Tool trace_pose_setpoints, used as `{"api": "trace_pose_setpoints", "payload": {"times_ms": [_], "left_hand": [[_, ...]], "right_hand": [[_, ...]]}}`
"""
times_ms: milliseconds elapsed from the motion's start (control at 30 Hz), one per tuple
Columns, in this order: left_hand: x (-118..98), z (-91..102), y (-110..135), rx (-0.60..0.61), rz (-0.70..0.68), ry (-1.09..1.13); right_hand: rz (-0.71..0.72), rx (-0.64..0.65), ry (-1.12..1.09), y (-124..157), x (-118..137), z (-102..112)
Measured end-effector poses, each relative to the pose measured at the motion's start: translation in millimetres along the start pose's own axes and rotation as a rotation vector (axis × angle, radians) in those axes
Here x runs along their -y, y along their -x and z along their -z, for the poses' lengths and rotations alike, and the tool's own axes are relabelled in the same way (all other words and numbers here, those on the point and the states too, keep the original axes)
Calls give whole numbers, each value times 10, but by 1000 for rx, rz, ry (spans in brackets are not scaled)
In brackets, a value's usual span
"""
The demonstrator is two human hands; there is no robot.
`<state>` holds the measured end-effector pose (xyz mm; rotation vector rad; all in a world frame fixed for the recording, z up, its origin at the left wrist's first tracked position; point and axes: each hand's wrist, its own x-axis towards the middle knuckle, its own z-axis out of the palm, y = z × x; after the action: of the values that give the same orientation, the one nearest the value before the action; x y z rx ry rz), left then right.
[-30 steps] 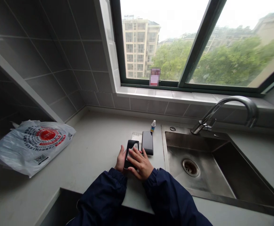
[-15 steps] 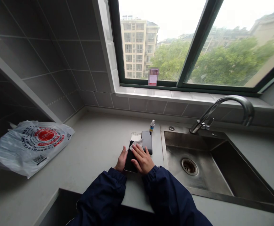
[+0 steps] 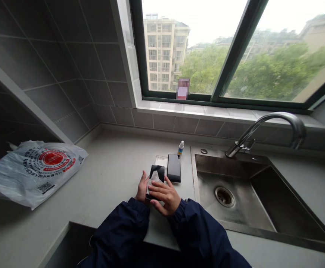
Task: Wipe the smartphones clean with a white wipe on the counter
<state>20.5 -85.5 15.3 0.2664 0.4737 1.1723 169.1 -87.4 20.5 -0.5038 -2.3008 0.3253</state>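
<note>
My left hand (image 3: 142, 187) holds a black smartphone (image 3: 159, 170) by its left edge, screen up, with the fingers underneath hidden. On the screen, my right hand (image 3: 166, 196) presses a pale wiping cloth (image 3: 153, 179) flat under its fingers; the thumb lies near the phone's lower edge. Just beyond and to the right, a second dark phone (image 3: 174, 168) lies on the counter. A clear phone case (image 3: 161, 160) lies beside it, partly covered by the held phone. Behind them stands a small white-capped spray bottle (image 3: 181, 148) with a blue and yellow label.
To the right, a steel sink (image 3: 244, 229) is set into the pale counter (image 3: 114, 163), with a curved tap (image 3: 271, 116) at its back. A white printed plastic bag (image 3: 36, 171) rests on the left. A window (image 3: 196, 67) rises behind the counter.
My right hand has slid the cloth down the screen toward me and turned more sideways. The upper part of the screen now shows. My left hand keeps its hold on the phone.
</note>
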Motion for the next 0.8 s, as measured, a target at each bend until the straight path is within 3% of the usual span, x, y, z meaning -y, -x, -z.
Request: {"api": "trace_pose_setpoints", "payload": {"times_ms": [133,433,633,800], "left_hand": [[14,4,-6,33,31,23],[101,100,-70,154,45,-15],[122,101,-70,198,34,-27],[101,83,-49,129,25,-2]], "right_hand": [[-40,-19,48,28,-80,-37],[-274,-28,245,89,-299,-42],[-258,10,249,87,-279,-33],[-174,92,206,56,-192,-15]]}}
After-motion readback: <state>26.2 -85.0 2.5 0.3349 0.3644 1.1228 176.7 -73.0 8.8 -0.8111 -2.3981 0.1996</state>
